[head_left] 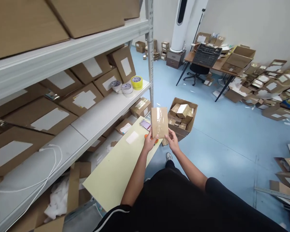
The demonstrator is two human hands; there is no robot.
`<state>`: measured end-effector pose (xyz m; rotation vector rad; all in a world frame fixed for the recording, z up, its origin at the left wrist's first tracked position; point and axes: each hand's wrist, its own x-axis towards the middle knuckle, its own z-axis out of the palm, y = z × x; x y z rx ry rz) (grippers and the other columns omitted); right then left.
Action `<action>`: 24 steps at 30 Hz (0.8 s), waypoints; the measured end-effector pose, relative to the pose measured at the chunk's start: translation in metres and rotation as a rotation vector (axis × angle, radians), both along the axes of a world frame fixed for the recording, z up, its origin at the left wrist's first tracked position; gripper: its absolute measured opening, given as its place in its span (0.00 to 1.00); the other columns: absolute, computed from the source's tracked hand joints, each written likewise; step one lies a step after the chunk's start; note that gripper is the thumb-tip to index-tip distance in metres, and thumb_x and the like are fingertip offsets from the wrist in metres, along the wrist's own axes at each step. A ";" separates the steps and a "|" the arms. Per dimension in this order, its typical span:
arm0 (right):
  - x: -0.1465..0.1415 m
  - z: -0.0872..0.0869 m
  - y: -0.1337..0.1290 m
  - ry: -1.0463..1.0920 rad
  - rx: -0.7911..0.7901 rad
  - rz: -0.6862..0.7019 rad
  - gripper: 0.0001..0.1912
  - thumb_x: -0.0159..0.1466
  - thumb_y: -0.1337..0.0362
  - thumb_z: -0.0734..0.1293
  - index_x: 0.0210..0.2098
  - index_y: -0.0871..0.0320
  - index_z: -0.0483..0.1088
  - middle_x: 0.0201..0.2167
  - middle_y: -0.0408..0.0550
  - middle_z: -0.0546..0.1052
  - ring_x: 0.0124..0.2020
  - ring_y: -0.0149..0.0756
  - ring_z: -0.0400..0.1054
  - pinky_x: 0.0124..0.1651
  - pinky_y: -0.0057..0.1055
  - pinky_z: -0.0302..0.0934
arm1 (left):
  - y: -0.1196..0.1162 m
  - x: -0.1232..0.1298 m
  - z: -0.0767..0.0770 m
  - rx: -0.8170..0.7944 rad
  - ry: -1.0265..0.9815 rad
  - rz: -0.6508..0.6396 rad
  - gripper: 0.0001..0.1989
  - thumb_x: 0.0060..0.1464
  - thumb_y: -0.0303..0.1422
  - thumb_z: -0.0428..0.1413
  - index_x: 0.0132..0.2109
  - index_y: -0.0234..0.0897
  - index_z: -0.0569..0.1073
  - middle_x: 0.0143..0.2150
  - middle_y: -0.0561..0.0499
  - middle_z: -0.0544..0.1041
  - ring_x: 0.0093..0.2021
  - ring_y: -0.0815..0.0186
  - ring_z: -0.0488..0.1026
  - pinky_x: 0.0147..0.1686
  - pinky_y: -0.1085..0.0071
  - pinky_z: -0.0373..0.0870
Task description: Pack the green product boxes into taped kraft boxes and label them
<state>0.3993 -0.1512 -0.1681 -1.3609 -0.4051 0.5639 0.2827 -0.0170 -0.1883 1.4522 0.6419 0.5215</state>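
left hand [149, 141]: part-curled, gripping near left corner of taped cardboard box [159, 124] | right hand [172, 141]: part-curled, gripping its near right corner | box: between both hands, extending beyond them to the far side

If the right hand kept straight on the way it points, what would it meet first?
The parcel, which the right hand is touching. Beyond it, perhaps the shelf post, though depth is unclear here.
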 end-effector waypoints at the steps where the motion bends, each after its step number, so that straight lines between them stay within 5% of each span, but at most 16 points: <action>1: 0.017 -0.003 -0.001 0.007 -0.001 -0.010 0.38 0.57 0.43 0.76 0.62 0.53 0.71 0.64 0.57 0.75 0.65 0.50 0.69 0.67 0.46 0.64 | -0.001 0.017 0.001 -0.002 0.015 -0.006 0.42 0.62 0.43 0.63 0.78 0.44 0.56 0.72 0.45 0.69 0.68 0.53 0.71 0.68 0.56 0.69; 9: 0.139 -0.050 -0.032 0.099 -0.201 -0.143 0.36 0.58 0.46 0.74 0.61 0.56 0.70 0.52 0.57 0.82 0.53 0.51 0.76 0.61 0.50 0.68 | -0.023 0.159 -0.007 -0.005 0.197 -0.180 0.33 0.64 0.48 0.59 0.70 0.39 0.69 0.64 0.44 0.78 0.63 0.53 0.75 0.64 0.55 0.72; 13: 0.208 -0.060 -0.058 0.086 -0.185 -0.231 0.41 0.58 0.43 0.73 0.64 0.57 0.68 0.58 0.58 0.79 0.59 0.51 0.73 0.64 0.50 0.66 | -0.038 0.241 -0.010 -0.039 0.185 -0.279 0.36 0.63 0.50 0.59 0.71 0.37 0.68 0.69 0.43 0.73 0.70 0.52 0.69 0.69 0.56 0.65; 18: 0.312 -0.040 -0.097 0.024 -0.331 -0.386 0.43 0.58 0.46 0.72 0.69 0.54 0.64 0.65 0.59 0.73 0.62 0.50 0.71 0.63 0.47 0.67 | -0.043 0.331 0.004 0.000 0.177 -0.143 0.36 0.65 0.49 0.58 0.73 0.39 0.65 0.76 0.42 0.62 0.76 0.53 0.57 0.74 0.57 0.57; 24: 0.353 0.000 -0.114 0.001 -0.254 -0.493 0.38 0.60 0.52 0.69 0.67 0.56 0.63 0.60 0.58 0.77 0.54 0.45 0.74 0.60 0.45 0.68 | -0.028 0.351 0.021 0.040 0.088 -0.018 0.29 0.68 0.44 0.57 0.71 0.39 0.68 0.72 0.41 0.69 0.73 0.54 0.64 0.73 0.56 0.60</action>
